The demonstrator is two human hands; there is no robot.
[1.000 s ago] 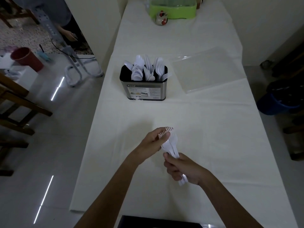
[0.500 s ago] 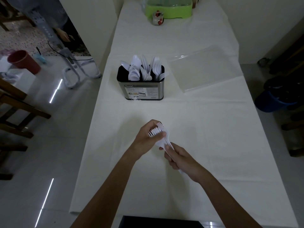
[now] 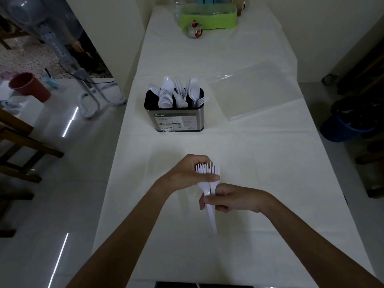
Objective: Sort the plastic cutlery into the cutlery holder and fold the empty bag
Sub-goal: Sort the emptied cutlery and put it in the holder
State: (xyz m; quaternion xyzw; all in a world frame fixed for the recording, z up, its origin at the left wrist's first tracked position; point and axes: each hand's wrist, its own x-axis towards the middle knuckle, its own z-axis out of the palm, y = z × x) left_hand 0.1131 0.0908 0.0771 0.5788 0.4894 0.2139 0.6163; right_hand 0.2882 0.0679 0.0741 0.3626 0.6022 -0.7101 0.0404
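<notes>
Both my hands hold a bundle of white plastic forks over the near middle of the white table. My left hand grips the fork heads, tines pointing away from me. My right hand is curled round the handles, whose ends stick out below it. Farther back stands the steel cutlery holder, with white spoons, knives and forks upright in its compartments. The empty clear plastic bag lies flat to the right of the holder.
A green plastic rack and a small jar stand at the table's far end. A fan stand and red bucket are on the floor at left, a blue bin at right. A person's hand shows at far left.
The fork bundle has turned from leaning left to nearly upright, tines pointing away. My right hand has shifted to the right side of the handles; the left keeps its hold on the heads.
</notes>
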